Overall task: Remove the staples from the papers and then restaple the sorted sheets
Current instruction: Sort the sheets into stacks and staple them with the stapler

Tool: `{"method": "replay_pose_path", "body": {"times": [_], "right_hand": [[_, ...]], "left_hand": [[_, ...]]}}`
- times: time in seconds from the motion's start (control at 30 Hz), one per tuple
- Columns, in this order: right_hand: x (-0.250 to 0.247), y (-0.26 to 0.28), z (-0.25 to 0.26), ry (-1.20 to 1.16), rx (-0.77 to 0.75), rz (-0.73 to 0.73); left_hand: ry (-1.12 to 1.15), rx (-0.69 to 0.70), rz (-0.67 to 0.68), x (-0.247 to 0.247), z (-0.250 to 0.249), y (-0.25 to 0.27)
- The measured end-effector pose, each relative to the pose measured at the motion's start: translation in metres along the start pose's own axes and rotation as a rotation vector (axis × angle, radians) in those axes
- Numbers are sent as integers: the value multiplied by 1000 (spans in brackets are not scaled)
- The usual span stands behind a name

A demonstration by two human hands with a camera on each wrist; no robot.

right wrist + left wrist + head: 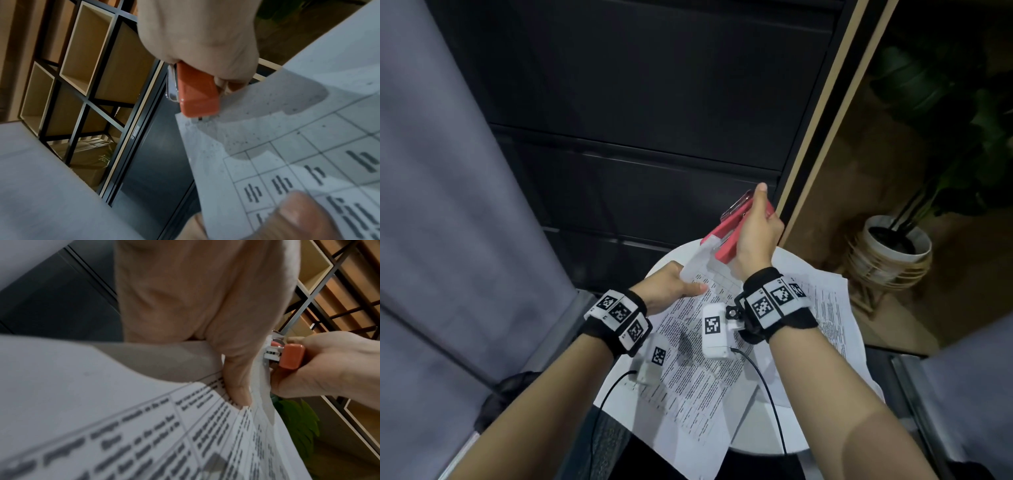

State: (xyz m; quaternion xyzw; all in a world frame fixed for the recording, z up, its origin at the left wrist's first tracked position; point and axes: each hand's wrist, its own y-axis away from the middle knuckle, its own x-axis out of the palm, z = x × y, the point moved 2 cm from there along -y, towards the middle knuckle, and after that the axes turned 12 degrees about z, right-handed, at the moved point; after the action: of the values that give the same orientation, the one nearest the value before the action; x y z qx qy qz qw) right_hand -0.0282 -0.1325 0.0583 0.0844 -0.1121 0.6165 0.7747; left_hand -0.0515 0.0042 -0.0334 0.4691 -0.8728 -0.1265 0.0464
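Item 1, your left hand (671,286): it pinches a set of printed sheets (697,346) near the upper corner, thumb on top, fingers beneath. The left wrist view adds what the head view hides: the thumb (236,381) pressed flat on a printed table, with blank margin beyond it.

Item 2, the printed sheets: the corner is lifted off a round white table (767,425); the lower part lies on the table top. More loose printed pages (835,318) lie spread to the right, seen only from the head camera.

Item 3, red stapler (726,236): its mouth sits over the raised corner of the sheets. The right wrist view shows its nose (197,100) touching the paper margin; the left wrist view shows the metal parts at its front.

Item 4, your right hand (755,236): fingers and thumb are curled round the stapler body, index finger laid along its top.

Item 5, surroundings: a dark cabinet (654,137) behind, a potted plant (893,246) at right in the head view; an open cube shelf (82,65) appears in the wrist views only.
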Motion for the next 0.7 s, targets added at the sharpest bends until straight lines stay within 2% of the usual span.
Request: {"method": "replay_pose_path", "body": {"times": [0.47, 0.7], "right_hand": [[-1, -8, -1, -30, -9, -120], [-6, -14, -8, -31, -4, -138]], "left_hand": [[-121, -16, 35, 19, -4, 0], [-163, 19, -15, 25, -5, 1]]}}
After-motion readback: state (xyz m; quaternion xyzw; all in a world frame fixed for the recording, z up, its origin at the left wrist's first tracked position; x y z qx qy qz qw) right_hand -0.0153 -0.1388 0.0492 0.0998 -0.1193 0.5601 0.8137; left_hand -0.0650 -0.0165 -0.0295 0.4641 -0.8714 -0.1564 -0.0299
